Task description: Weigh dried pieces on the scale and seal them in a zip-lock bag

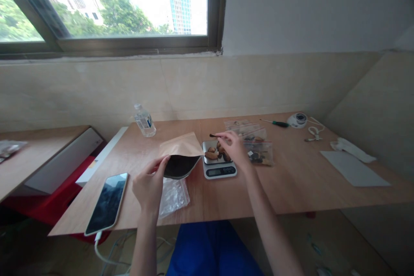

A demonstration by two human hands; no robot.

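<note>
Your left hand grips the rim of a kraft-paper pouch, matte black lining showing at its open mouth. Your right hand, narrowly pinched, holds a thin dark sliver above brown lumps on a metal-pan digital scale.

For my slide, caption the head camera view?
Left hand holds a paper pouch; right fingers pinch something dark above a scale.

Bare left hand curled and gripping, wrist low; bare right hand raised, thumb and fingertips pinched together.
</note>
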